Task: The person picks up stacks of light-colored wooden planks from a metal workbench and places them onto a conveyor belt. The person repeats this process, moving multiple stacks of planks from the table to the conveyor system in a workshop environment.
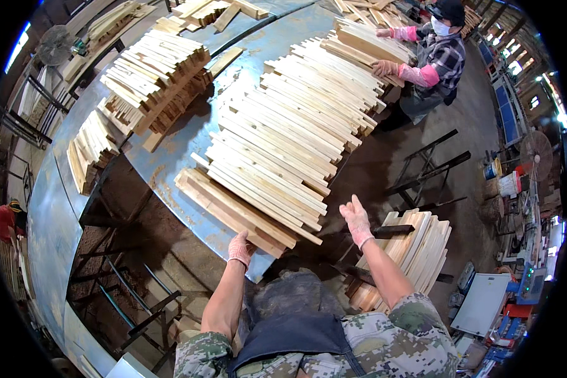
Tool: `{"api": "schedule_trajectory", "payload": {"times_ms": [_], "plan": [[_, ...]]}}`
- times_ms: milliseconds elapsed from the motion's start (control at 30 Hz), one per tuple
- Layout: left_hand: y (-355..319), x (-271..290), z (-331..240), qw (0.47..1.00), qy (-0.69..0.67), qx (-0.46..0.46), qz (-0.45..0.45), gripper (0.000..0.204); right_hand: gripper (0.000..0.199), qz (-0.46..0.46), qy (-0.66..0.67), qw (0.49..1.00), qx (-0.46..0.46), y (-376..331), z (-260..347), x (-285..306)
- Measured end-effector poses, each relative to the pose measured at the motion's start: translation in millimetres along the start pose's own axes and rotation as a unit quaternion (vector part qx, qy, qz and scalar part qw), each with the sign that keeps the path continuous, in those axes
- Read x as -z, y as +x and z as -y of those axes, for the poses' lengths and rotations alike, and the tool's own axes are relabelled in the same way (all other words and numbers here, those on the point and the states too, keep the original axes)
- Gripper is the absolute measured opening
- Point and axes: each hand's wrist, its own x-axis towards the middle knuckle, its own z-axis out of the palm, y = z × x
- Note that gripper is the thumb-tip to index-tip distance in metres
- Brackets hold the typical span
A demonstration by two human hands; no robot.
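Observation:
A long row of pale wooden strips (277,148) lies packed side by side on the blue metal table (160,183). Thicker boards (233,211) close off the row at its near end. My left hand (240,247), in a light glove, rests against the near side of these boards; its fingers look extended rather than wrapped round them, though partly hidden. My right hand (356,220), also gloved, is held in the air off the right ends of the strips. Its fingers are apart and nothing is in them.
Another stack of strips (151,75) stands on the table at left. A pile of boards (409,252) sits on a dark metal rack below my right forearm. Across at the far right, a masked co-worker (444,60) in pink sleeves handles boards. An opening in the table shows metal bars (132,283).

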Motion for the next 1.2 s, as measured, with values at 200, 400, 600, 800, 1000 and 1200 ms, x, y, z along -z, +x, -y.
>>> {"api": "schedule_trajectory", "payload": {"times_ms": [200,400,600,800,1000,1200], "plan": [[9.4,-22.9,-0.2,0.997,-0.023,-0.030,-0.071,0.028,0.089,0.019,-0.007,0.994,0.104,125.7,27.1,-30.9],[-26.6,-31.2,-19.0,0.996,0.015,-0.086,-0.008,0.039,0.091,-0.010,-0.081,0.981,0.177,223.5,29.1,-51.6],[-12.4,-42.7,-18.7,0.947,0.227,-0.212,-0.079,0.041,0.092,-0.103,-0.213,0.955,0.177,234.4,29.6,-62.3],[-12.3,-8.5,-35.1,0.949,0.176,-0.225,-0.136,0.034,0.082,-0.015,-0.197,0.965,0.171,155.1,24.5,-59.4],[-22.1,70.6,-94.0,0.937,0.230,-0.202,-0.168,0.036,0.058,0.223,-0.301,0.917,0.137,114.3,4.1,-34.4],[23.4,86.0,-115.9,0.764,0.419,-0.462,-0.165,0.070,0.056,0.197,-0.197,0.939,0.203,244.3,37.8,-112.9]]}}
